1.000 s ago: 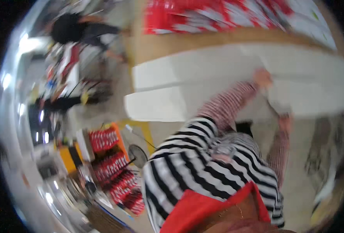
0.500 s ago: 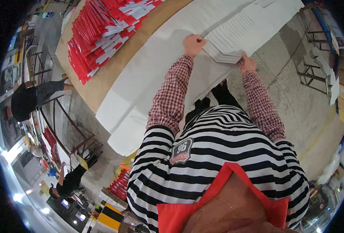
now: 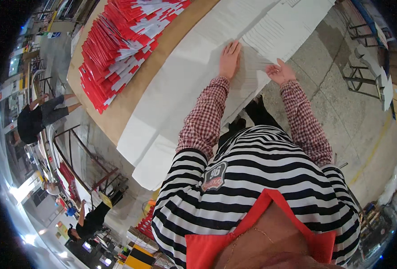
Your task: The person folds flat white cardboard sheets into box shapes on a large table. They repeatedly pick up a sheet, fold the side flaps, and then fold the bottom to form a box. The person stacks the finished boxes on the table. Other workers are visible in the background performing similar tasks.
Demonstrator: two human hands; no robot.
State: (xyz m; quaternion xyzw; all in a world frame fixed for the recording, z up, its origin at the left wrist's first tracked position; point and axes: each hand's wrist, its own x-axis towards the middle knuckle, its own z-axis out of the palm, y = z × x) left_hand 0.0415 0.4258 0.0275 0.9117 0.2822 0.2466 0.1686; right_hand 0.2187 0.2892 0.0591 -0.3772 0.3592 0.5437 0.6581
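My left hand (image 3: pixel 229 59) lies flat on the white sheets, its fingers stretched forward and close together. At the table's right edge my right hand (image 3: pixel 281 72) is turned partly palm up, with its fingers loosely curled and apart and nothing visible in them. Beyond and between the hands, a fanned row of white paper pieces (image 3: pixel 277 33) runs toward the far right. Broad white sheets (image 3: pixel 162 94) spread under them and along the near side of the table. Whether the right fingertips touch the paper edge, I cannot tell.
A large fanned pile of red and white printed pieces (image 3: pixel 118 54) covers the far left of the brown table (image 3: pixel 104 123). Metal-legged stands (image 3: pixel 362 78) are on the concrete floor (image 3: pixel 337 112) at right. Two people in dark clothes are farther off at left.
Both hands have let go of the small stack of white pieces they held at its two sides. My left hand has flattened onto the paper; the right has opened. The view has shifted slightly.
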